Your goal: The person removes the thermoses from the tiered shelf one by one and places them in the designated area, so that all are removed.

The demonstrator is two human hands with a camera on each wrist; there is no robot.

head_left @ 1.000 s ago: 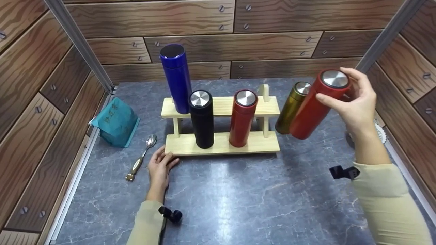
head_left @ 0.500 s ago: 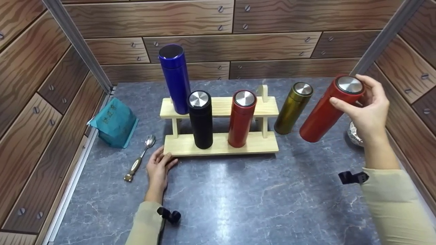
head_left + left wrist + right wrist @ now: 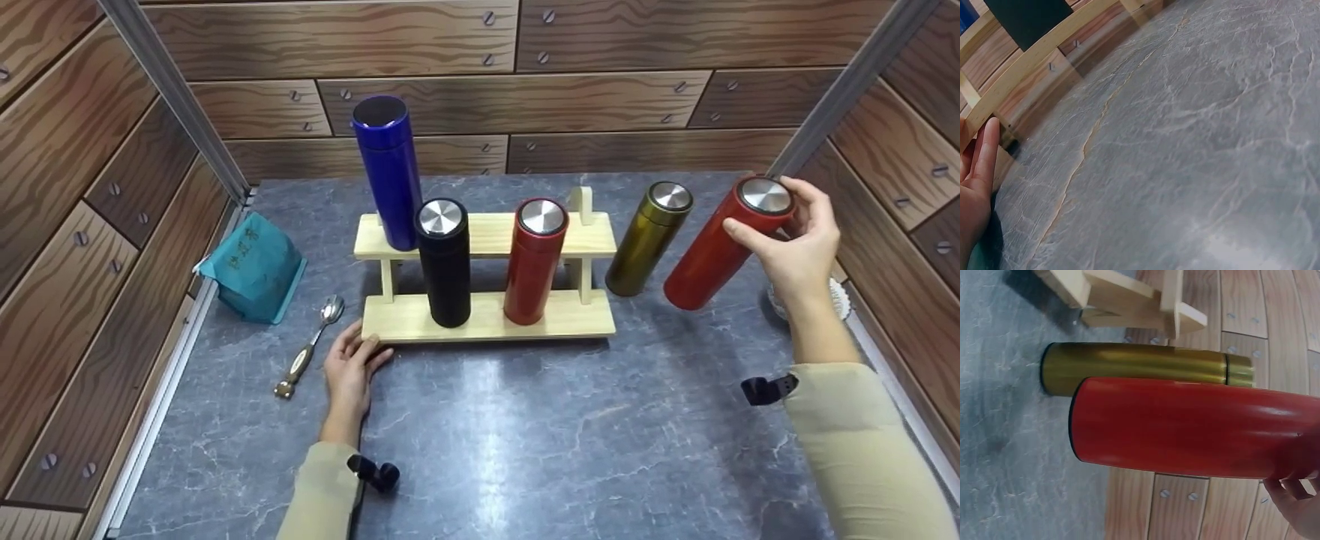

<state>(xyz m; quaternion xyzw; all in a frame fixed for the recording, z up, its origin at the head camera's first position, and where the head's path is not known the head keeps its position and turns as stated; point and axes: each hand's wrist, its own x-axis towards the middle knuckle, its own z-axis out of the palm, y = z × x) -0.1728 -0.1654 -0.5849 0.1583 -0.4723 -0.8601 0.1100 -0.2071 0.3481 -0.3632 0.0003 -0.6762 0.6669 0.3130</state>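
Rests the left hand (image 3: 349, 375) at the near left corner of the wooden rack (image 3: 486, 309), fingers relaxed and touching the wood, not wrapped round it. Just left of there, a spoon (image 3: 301, 361) flat on the desk (image 3: 585, 420), bowl end away. On the lower shelf, 2 upright bottles, apart: black bottle (image 3: 445, 277) left, slim red bottle (image 3: 531, 281) right. Could rock these, by judgement, through a stray shove at the corner.

Farther out, well apart from the left hand, right hand (image 3: 799, 255) clamped on the large red bottle (image 3: 712, 255) near the lid, thumb on the near side. Places this bottle at the right of the desk, beyond the rack's end; cannot tell about contact between base and desk. Might topple if let go with only 1 edge of the base down. Might also knock the gold bottle (image 3: 646, 244), just to its left, if swung that way, or bump the bowl (image 3: 840, 300), mostly hidden behind the wrist, if drawn right.

Points lid up, base down; long axis near upright, top leaning right in the head view, roughly parallel to the gold bottle in the right wrist view.

Beyond: teal bag (image 3: 255, 270) at far left, blue bottle (image 3: 394, 180) on the upper shelf, plank-patterned wall (image 3: 585, 105) behind.
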